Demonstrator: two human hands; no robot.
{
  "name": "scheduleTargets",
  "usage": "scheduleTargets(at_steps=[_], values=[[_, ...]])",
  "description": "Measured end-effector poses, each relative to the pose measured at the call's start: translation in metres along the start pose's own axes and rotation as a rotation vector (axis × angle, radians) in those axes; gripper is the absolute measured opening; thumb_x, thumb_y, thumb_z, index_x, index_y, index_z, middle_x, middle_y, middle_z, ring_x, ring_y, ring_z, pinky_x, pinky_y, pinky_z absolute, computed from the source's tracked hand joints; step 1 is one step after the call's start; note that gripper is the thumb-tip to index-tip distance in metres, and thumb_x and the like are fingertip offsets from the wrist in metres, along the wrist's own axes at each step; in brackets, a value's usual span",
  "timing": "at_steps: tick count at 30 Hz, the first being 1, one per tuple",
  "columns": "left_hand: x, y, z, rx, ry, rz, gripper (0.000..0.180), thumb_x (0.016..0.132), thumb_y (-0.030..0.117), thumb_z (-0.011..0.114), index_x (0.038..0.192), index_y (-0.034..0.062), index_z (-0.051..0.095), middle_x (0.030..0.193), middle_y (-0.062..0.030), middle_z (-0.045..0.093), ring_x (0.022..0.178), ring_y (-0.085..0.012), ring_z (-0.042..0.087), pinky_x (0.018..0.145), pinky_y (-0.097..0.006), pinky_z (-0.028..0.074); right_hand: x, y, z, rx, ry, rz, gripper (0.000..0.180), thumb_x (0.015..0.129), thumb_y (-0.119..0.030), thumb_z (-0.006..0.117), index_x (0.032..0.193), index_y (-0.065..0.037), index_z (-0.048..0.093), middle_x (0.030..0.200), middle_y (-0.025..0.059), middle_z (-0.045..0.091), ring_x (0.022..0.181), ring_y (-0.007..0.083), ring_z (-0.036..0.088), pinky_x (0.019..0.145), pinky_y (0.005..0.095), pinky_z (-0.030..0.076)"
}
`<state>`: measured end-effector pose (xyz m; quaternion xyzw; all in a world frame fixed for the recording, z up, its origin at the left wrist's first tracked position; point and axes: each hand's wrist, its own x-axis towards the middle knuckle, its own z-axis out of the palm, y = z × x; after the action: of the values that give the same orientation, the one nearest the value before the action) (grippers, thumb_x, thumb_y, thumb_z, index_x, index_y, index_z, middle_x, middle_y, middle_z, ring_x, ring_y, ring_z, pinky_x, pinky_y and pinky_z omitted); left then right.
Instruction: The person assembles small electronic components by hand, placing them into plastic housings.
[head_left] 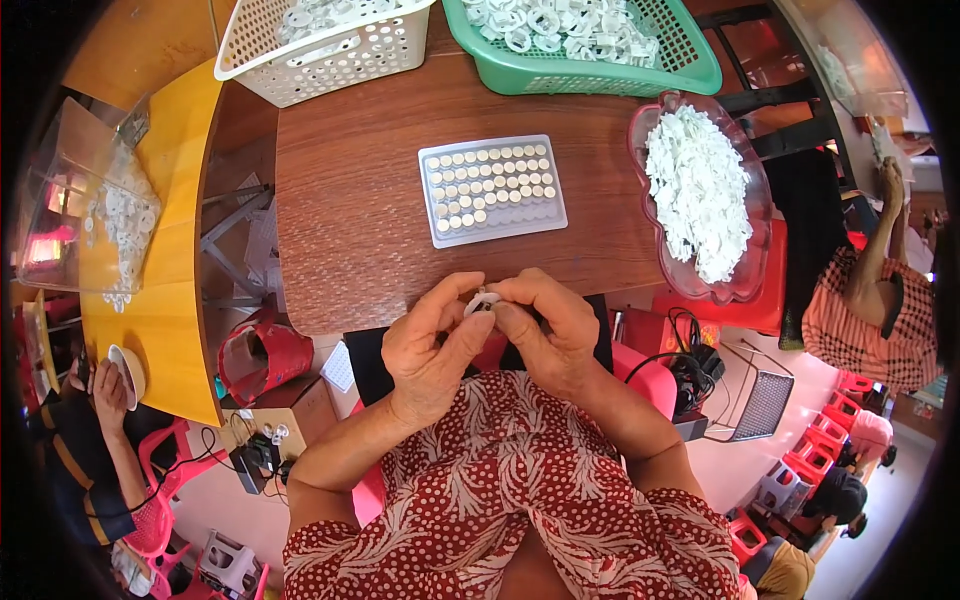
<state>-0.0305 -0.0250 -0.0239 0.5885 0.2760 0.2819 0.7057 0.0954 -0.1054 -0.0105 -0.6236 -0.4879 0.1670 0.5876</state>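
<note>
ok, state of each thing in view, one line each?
left hand: pinching a small white part, fingertips meeting the right hand's
right hand: pinching the same part
white part: held between both hands, above the table edge
grey tray: flat on the table, upper rows filled with round discs
red dish: heaped with white pieces
green basket: holds white rings
white basket: partly filled

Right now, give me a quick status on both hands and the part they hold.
Left hand and right hand together, fingers pinching one small white plastic ring. Grey tray of round discs just beyond on brown table. Nothing between hands and tray.
</note>
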Motion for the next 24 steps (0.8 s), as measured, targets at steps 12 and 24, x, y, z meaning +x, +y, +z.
scheduleTargets(at_steps=[12, 24], values=[[-0.004, 0.0, 0.002, 0.059, 0.032, 0.28, 0.037, 0.08, -0.003, 0.068, 0.111, -0.0039, 0.048, 0.077, -0.0044, 0.061, 0.069, -0.0053, 0.054, 0.06, -0.018, 0.045, -0.002, 0.004, 0.002, -0.044, 0.074, -0.25, 0.018, 0.078, 0.005, 0.063, 0.095, 0.006, 0.058, 0.074, 0.0123, 0.059, 0.057, 0.0218, 0.053, 0.048, 0.0299, 0.04], [-0.002, 0.0, -0.006, 0.248, 0.008, 0.344, 0.024, 0.077, -0.011, 0.062, 0.098, -0.0019, 0.052, 0.061, 0.0028, 0.052, 0.054, -0.0002, 0.043, 0.048, -0.016, 0.034, -0.006, 0.003, 0.011, -0.086, 0.087, -0.257, 0.018, 0.079, 0.008, 0.061, 0.096, 0.005, 0.057, 0.073, 0.0121, 0.058, 0.055, 0.0211, 0.052, 0.048, 0.0294, 0.039]])
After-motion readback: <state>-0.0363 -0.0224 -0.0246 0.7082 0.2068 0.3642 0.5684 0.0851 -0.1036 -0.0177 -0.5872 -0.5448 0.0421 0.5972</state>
